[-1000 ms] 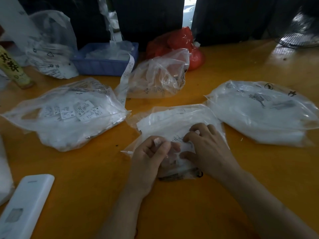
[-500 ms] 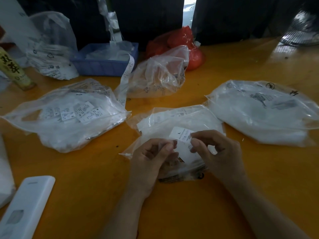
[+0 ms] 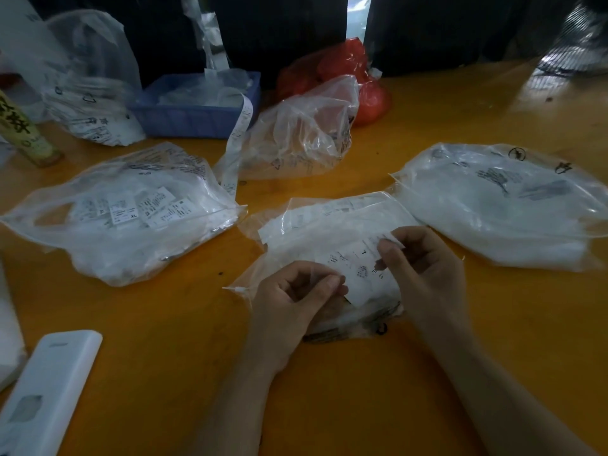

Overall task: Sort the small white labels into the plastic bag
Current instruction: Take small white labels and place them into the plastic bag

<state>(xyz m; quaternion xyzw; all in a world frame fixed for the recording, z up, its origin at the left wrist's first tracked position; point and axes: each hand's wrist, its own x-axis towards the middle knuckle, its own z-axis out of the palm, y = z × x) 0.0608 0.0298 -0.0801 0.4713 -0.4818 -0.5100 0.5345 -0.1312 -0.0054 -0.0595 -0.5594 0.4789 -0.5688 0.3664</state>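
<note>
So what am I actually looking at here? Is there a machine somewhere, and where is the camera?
There is no machine. A person works with bare hands, and the single camera sits on their head, looking forward and down, so the arms come in from the bottom edge.

The left hand and the right hand together hold a small white label above a clear plastic bag lying on the orange table. The left hand also seems to pinch the bag's thin edge.

Around it lie a bag of printed labels on the left, a full bag on the right, a crumpled bag, a blue tray, a red bag and a white device.
</note>
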